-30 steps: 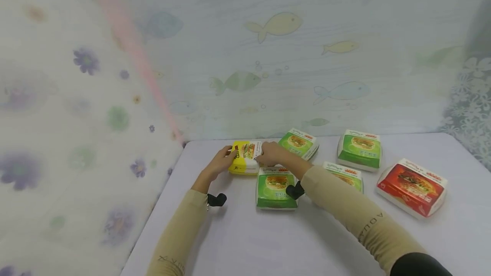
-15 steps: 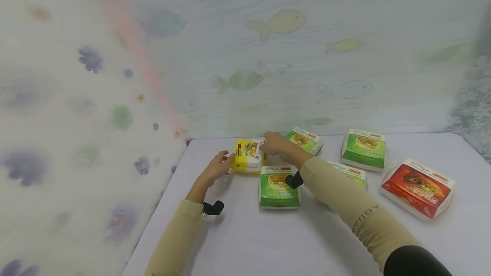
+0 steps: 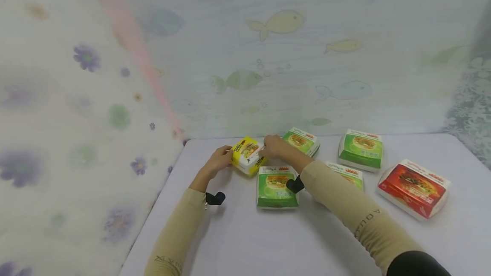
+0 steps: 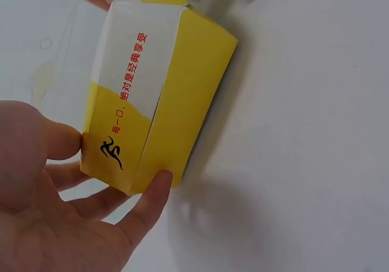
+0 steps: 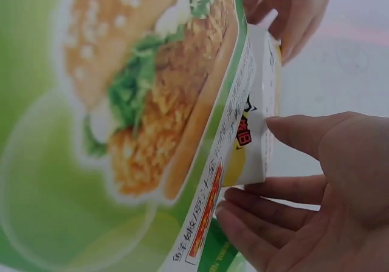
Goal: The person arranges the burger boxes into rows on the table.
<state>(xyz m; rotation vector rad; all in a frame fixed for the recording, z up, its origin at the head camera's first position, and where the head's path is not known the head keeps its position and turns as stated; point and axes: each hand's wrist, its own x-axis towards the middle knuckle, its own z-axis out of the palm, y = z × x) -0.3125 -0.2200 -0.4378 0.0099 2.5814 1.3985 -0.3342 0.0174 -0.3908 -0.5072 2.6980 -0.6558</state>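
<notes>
A yellow and white burger box (image 3: 248,153) sits at the back left of the table, turned at an angle. My left hand (image 3: 218,162) grips its left end. In the left wrist view, the thumb and fingers of that hand close about the yellow end (image 4: 115,156). The right hand (image 3: 277,148) holds the opposite end, thumb (image 5: 298,132) on one side and fingers on the other in the right wrist view. Just in front stands a green burger box (image 3: 277,191), which fills much of the right wrist view.
Behind the right hand lies another green box (image 3: 301,141). Part of a third (image 3: 349,174) shows past the right sleeve. A green box (image 3: 360,149) and a red box (image 3: 414,187) stand to the right. A patterned fabric wall (image 3: 268,97) backs the white table (image 3: 245,242).
The yellow box has turned from nearly square to an angled position. My left hand came slightly off it, then took hold again. The green and red boxes stay in place.
</notes>
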